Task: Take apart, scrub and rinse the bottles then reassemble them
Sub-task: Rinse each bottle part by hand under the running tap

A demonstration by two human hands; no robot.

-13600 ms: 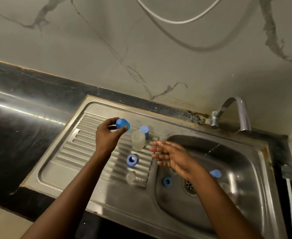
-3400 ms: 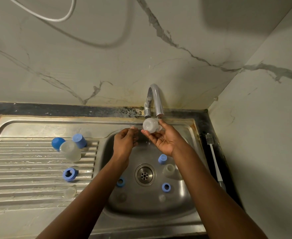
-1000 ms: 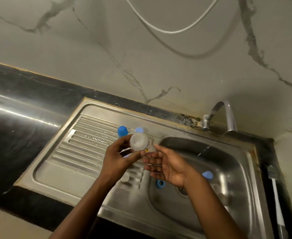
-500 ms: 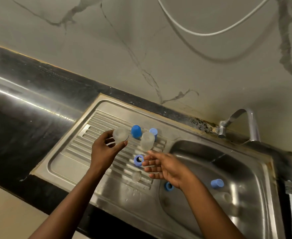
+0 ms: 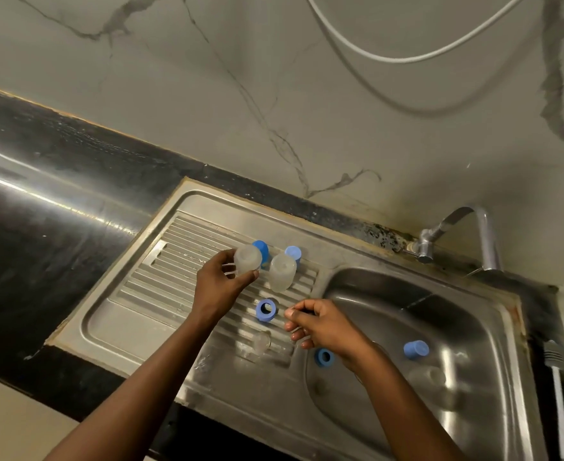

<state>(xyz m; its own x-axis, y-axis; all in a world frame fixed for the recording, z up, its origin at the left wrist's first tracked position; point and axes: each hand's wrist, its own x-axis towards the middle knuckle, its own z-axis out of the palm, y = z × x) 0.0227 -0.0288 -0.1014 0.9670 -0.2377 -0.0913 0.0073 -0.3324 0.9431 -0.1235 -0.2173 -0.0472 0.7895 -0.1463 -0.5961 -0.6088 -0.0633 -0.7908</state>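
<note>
Two hands over the drainboard, one bottle in the grip.
Left hand (image 5: 222, 287) grips a clear bottle (image 5: 247, 259) above the far edge of the drainboard (image 5: 134, 314), just in front of a blue cap (image 5: 262, 248); a second bottle (image 5: 282, 272) sits right beside it, a paler cap (image 5: 293, 252) behind that. Right hand (image 5: 324, 326) hovers at the drainboard's basin-side edge, fingers curled. Pinching anything? Can't tell. Just left of it lies a blue ring (image 5: 266, 310), with a clear teat (image 5: 262, 341) nearer the front edge. Down in the basin (image 5: 390, 311): a second ring (image 5: 324, 357) and a third cap (image 5: 416, 349). At the bench's right edge, a brush (image 5: 560, 410).
</note>
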